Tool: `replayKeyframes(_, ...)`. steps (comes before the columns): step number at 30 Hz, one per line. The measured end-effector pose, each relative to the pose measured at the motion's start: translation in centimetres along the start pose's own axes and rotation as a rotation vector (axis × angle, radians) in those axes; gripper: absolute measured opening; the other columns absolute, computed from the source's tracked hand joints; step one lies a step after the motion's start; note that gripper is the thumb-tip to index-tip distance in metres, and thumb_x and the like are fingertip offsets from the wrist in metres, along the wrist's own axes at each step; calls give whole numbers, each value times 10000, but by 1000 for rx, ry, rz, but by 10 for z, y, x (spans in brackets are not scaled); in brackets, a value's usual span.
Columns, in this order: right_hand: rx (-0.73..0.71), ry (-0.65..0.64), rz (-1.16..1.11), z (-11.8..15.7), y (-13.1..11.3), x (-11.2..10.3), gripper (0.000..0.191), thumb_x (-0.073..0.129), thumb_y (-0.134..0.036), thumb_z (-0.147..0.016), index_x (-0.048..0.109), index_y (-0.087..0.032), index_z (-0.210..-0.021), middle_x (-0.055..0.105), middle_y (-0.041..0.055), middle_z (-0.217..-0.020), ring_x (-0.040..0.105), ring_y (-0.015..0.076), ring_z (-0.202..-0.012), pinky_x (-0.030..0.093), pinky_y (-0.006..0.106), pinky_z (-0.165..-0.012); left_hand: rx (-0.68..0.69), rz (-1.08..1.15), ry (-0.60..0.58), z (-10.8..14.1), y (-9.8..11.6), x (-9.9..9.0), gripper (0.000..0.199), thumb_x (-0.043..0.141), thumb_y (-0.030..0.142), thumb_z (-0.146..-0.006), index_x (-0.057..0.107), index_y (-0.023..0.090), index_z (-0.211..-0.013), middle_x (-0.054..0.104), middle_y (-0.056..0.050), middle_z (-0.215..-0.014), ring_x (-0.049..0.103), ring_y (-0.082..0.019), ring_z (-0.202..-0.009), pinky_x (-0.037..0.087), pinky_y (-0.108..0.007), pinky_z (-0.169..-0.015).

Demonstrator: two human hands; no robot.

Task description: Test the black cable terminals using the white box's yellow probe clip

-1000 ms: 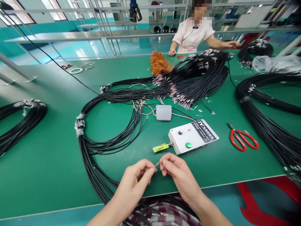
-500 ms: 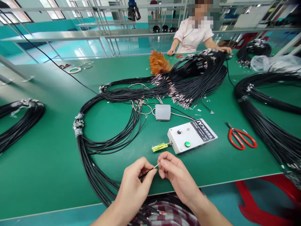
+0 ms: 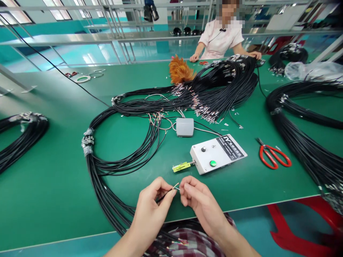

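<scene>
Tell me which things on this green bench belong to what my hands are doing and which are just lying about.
In hand:
left hand
right hand
black cable end, pinched between them
cable bundle
white control box, nearest

Lying about:
red scissors
orange duster
grey pedal
tape roll

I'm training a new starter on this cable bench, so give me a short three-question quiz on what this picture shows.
1. True or false: both of the person's hands pinch the end of one thin black wire above the green table.
2. Which item lies to the right of the white control box? A) orange duster B) red scissors C) grey pedal
3. Fill in: the button on the box nearest the hands is coloured ____.

Key
1. True: the left hand grips the wire, and the right hand has its fingers at the bare tip.
2. B, the red scissors.
3. Green.
</scene>
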State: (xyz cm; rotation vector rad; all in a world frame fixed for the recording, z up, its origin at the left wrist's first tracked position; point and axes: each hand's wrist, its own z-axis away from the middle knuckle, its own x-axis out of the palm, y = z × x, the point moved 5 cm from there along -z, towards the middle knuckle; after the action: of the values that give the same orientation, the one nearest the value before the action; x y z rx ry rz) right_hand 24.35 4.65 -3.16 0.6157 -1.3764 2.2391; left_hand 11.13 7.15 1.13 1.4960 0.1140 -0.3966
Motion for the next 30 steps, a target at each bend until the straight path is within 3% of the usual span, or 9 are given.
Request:
replayKeyframes(9, -46, 14, 158, -4, 0, 6, 330, 796, -461, -701, 647, -167, -714, 529, -51, -581, 440, 82, -530, 360, 242, -591, -68, 122, -61, 0, -6, 3, 159, 643, 267, -820, 584, 183, -698, 631, 14, -642, 599, -138, -614, 476, -215, -582)
replayKeyframes(11, -53, 6, 179, -5, 0, 7, 337, 780, -472, -719, 640, -165, -720, 534, -52, -564, 444, 83, -528, 363, 239, -599, -80, 186, -115, -1, -5, 5, 96, 644, 269, -827, 619, 179, -807, 661, -1, -715, 631, -154, -680, 505, -233, -645)
replayKeyframes(14, -71, -9, 195, -6, -1, 7, 349, 773, -486, -725, 626, -170, -722, 534, -55, -550, 455, 85, -523, 370, 237, -601, -90, 281, -180, -3, -1, 8, 181, 656, 288, -835, 646, 171, -973, 694, -38, -870, 652, -173, -794, 516, -260, -744)
replayKeyframes(16, -70, -18, 203, -6, -1, 8, 353, 772, -490, -723, 624, -170, -717, 536, -53, -551, 465, 88, -522, 374, 236, -594, -118, 333, -195, -5, -2, 9, 191, 673, 317, -832, 650, 160, -938, 668, -24, -815, 613, -139, -694, 485, -227, -648)
replayKeyframes(18, -60, -23, 210, -6, -2, 9, 352, 765, -488, -731, 623, -166, -710, 545, -47, -564, 475, 87, -524, 377, 232, -587, -175, 380, -183, -6, -5, 10, 215, 688, 356, -829, 637, 152, -870, 580, 29, -638, 489, -85, -527, 375, -187, -503)
replayKeyframes(21, -59, -17, 208, -7, -2, 10, 351, 765, -478, -731, 611, -165, -695, 554, -44, -593, 482, 80, -523, 382, 223, -575, -264, 459, -138, -6, -12, 11, 263, 698, 401, -828, 614, 152, -838, 450, 84, -482, 362, -64, -454, 277, -179, -464)
replayKeyframes(30, -125, -7, 237, -6, -1, 13, 340, 738, -484, -764, 650, -164, -841, 617, -29, -681, 542, 74, -544, 438, 208, -567, -303, 684, 29, -4, -12, 8, 217, 746, 334, -780, 612, 165, -763, 564, 35, -665, 436, -73, -518, 352, -199, -510)
